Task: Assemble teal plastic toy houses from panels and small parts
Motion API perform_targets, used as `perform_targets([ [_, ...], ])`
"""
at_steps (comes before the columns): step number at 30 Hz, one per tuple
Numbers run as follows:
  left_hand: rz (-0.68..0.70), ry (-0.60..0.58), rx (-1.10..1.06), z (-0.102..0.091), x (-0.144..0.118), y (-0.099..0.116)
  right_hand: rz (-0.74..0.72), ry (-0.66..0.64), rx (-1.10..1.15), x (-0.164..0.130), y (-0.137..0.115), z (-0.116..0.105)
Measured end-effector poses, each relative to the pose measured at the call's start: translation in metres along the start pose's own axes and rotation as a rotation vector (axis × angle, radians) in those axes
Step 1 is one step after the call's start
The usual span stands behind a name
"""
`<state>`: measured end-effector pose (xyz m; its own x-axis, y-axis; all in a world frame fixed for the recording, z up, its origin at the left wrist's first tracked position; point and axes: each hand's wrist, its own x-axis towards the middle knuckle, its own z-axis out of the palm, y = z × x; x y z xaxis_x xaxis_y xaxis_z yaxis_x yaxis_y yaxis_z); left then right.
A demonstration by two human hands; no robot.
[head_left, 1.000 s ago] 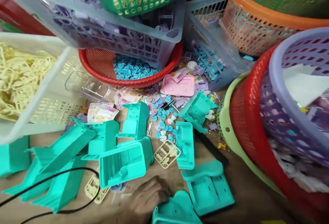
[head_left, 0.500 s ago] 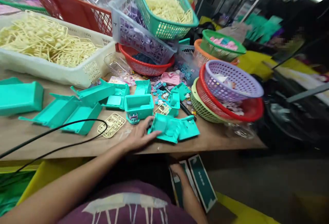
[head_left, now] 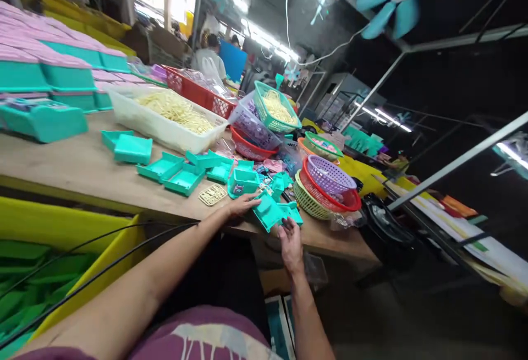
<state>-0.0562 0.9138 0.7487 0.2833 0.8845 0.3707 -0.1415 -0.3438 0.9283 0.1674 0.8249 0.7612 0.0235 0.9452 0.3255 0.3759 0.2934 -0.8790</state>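
Note:
In the head view, my left hand [head_left: 242, 206] grips the left edge of a turquoise plastic part [head_left: 268, 211] at the table's front edge, thumb on top. My right hand [head_left: 291, 241] is at the part's lower right edge, its fingers bent together; whatever they hold, if anything, is hidden. A smaller turquoise panel [head_left: 292, 214] adjoins the part on its right. Just behind stands a turquoise box-shaped piece [head_left: 244, 181] with a small picture on its front. A cream plastic sprue [head_left: 212, 195] lies left of my left hand.
More turquoise trays [head_left: 183, 178] lie to the left. A white crate [head_left: 165, 131] of cream parts stands behind them. Stacked baskets [head_left: 330, 175] stand at the right. Below the table's left side is a yellow bin [head_left: 119, 250] with green parts; black cables [head_left: 124, 233] cross in front.
My right hand has risen from the green-and-white boxes below the table to the turquoise part. My left hand stays on that part. The camera view has tilted up.

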Motion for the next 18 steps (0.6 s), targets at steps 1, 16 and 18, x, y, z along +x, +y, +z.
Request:
perform_targets([
  [1, 0.021, -0.008, 0.030, -0.001, -0.001, 0.000, -0.011, 0.006, 0.030, 0.005, -0.005, 0.014],
  [16, 0.097, 0.793, 0.888, -0.083, -0.126, 0.044, -0.688, -0.363, -0.852, 0.019, -0.028, 0.048],
  [18, -0.076, 0.760, 1.175, -0.112, -0.137, 0.045, -0.672, -0.404, -0.848, 0.027, -0.034, 0.053],
])
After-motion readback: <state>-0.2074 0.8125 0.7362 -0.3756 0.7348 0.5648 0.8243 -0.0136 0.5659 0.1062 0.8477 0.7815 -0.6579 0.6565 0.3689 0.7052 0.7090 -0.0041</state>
